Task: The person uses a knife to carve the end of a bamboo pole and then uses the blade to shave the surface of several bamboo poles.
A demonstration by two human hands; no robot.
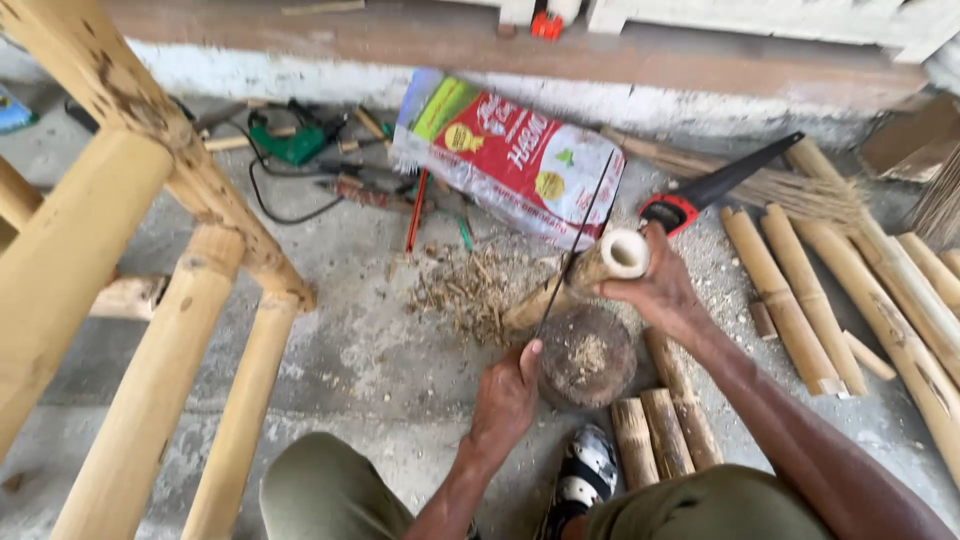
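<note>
Right hand (660,290) wrapped around a short bamboo piece (590,275), tilted, lower end resting near a round wooden block (590,360) on the concrete floor (380,360). Left hand (508,395) closed on the handle of a long thin blade (575,250), laid across the bamboo. Shavings (470,290) heaped just beside the block. Cut bamboo lengths (665,430) lying near the foot, longer poles (800,300) to the right. Handsaw (715,185) and printed sack (510,160) beyond. Bamboo frame (150,300) on the left.
</note>
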